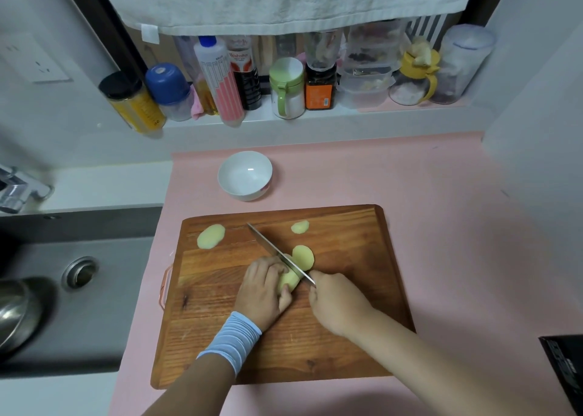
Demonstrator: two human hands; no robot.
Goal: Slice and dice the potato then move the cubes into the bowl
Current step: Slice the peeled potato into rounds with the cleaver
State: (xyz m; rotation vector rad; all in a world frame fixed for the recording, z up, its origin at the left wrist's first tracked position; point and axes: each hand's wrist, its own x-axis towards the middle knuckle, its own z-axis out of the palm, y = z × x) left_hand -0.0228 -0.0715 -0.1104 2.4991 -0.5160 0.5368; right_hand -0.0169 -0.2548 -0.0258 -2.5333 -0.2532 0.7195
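A peeled potato (288, 279) lies on the wooden cutting board (347, 337), pinned under my left hand (262, 289). My right hand (336, 303) grips a knife (277, 251) whose blade rests across the potato's right end, tip pointing to the far left. Three cut slices lie flat on the board: one right behind the blade (303, 257), one at the far left (210, 236), a small one at the far middle (300, 226). An empty white bowl (245, 175) stands on the pink mat beyond the board.
A grey sink (79, 289) with a drain and a steel pot (12, 311) lies to the left, with a tap (15, 191) behind it. Bottles and jars (284, 78) line the back ledge under a hanging towel. A black object (564, 368) sits at the right edge.
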